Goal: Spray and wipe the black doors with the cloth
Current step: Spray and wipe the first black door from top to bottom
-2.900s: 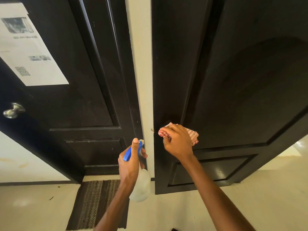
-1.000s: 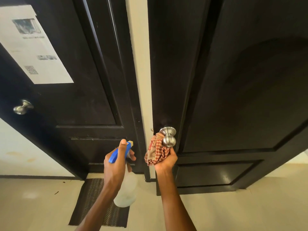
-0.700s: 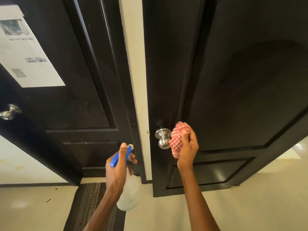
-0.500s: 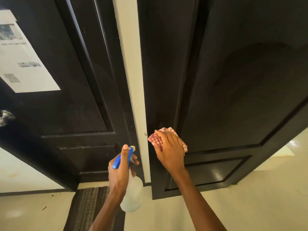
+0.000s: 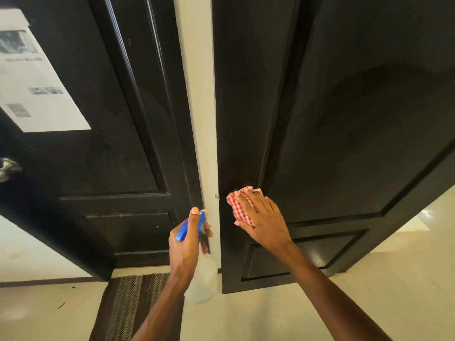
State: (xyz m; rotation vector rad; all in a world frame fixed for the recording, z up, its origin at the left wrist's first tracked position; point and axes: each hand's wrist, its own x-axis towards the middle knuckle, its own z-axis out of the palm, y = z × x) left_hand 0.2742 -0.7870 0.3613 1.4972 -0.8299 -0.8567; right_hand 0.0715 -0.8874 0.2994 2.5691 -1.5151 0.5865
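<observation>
Two black panelled doors stand side by side, the left door [image 5: 110,119] and the right door [image 5: 344,119]. My right hand [image 5: 263,222] holds a red-and-white checked cloth [image 5: 237,207] against the left edge of the right door at knob height, fingers and thumb wrapped over it. The right door's knob is hidden under the cloth and hand. My left hand [image 5: 183,252] grips a translucent spray bottle [image 5: 202,279] with a blue head, thumb on top, in front of the wall strip between the doors.
A white printed sheet [image 5: 32,82] is stuck on the left door above its silver knob [image 5: 6,168]. A cream wall strip [image 5: 199,94] separates the doors. A striped dark mat [image 5: 133,303] lies on the pale floor below the left door.
My right hand went round the silver knob with the cloth, below it, then to its right, and now covers it from the front. The spray bottle stayed in my left hand, about level.
</observation>
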